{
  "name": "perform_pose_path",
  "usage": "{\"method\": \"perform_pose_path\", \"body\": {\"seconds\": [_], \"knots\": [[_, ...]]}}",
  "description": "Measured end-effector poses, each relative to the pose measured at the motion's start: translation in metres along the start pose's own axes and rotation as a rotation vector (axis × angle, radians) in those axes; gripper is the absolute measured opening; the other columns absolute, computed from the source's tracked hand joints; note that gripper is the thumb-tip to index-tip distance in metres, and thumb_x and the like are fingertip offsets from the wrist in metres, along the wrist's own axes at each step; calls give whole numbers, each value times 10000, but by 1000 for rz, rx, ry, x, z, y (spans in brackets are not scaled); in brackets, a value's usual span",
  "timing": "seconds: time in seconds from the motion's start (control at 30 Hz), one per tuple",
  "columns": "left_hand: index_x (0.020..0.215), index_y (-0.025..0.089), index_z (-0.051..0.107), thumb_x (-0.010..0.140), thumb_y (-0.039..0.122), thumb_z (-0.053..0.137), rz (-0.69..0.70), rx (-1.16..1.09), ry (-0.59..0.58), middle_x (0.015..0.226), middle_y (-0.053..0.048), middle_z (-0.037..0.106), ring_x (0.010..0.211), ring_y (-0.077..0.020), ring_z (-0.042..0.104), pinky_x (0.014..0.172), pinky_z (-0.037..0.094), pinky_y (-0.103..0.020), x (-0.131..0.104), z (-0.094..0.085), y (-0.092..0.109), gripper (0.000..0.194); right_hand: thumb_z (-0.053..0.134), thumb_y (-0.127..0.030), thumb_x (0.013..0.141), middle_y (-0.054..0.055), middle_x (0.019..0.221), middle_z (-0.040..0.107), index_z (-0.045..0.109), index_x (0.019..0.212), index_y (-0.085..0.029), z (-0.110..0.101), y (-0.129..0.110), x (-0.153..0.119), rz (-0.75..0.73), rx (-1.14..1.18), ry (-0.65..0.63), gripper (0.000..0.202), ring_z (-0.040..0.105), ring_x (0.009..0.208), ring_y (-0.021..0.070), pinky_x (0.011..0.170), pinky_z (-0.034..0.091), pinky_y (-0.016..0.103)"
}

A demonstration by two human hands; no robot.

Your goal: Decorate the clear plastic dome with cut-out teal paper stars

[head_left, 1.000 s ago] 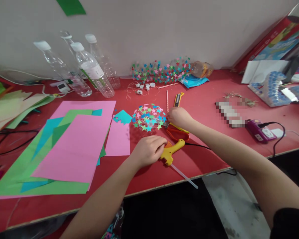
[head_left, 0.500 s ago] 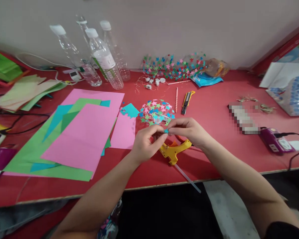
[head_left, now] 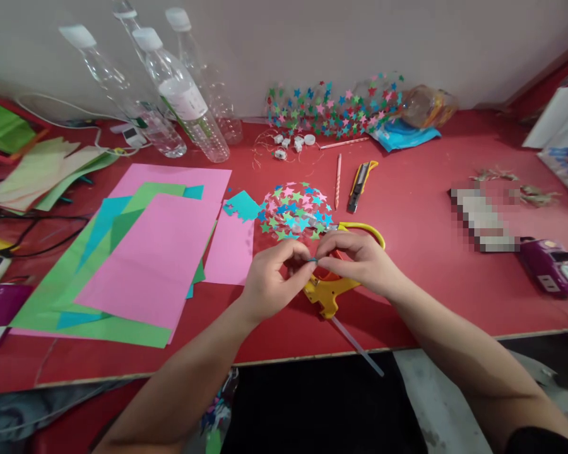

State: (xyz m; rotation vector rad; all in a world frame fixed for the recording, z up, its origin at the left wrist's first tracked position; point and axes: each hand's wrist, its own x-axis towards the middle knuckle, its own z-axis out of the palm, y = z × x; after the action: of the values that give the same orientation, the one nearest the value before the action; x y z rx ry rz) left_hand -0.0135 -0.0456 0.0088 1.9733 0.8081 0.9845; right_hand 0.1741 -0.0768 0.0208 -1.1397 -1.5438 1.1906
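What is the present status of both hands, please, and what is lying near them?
Left hand and right hand close together, both pinching small teal piece. Nearest obstacle: yellow glue gun, partly beneath them. Star-covered clear object just beyond.

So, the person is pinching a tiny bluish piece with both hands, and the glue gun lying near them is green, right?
Not quite: the glue gun is yellow, not green, as the head view shows. The rest is right: the left hand and right hand both pinch a tiny bluish piece, and the glue gun lies near them.
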Motion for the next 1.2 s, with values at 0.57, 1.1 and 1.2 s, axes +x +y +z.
{"method": "perform_pose_path", "body": {"seconds": [0.57, 1.1, 1.2], "knots": [[832, 188, 651, 870, 169, 633, -76, -181, 285, 688, 17, 652, 603, -90, 619, 566, 506, -213, 5, -22, -14, 46, 468, -51, 899, 109, 959, 633, 647, 1028, -118, 9, -2, -33, -161, -1281, -452, 231, 604, 831, 244, 665, 417, 344], [769, 185, 631, 795, 195, 656, -126, -351, 413, 583, 37, 623, 485, -75, 554, 454, 442, -185, 26, -35, -18, 37, 602, -288, 860, 23, 848, 579, 542, 885, -191, -31, -30, 0, -291, -454, -146, 117, 519, 729, 136, 666, 425, 267], [767, 187, 641, 771, 185, 672, -145, -387, 389, 580, 39, 621, 472, -73, 545, 439, 427, -182, 34, -36, -9, 31, 642, -348, 825, 52, 913, 621, 575, 868, -200, -33, -24, 7, -208, -354, 34, 167, 600, 816, 183, 730, 486, 316]]}}
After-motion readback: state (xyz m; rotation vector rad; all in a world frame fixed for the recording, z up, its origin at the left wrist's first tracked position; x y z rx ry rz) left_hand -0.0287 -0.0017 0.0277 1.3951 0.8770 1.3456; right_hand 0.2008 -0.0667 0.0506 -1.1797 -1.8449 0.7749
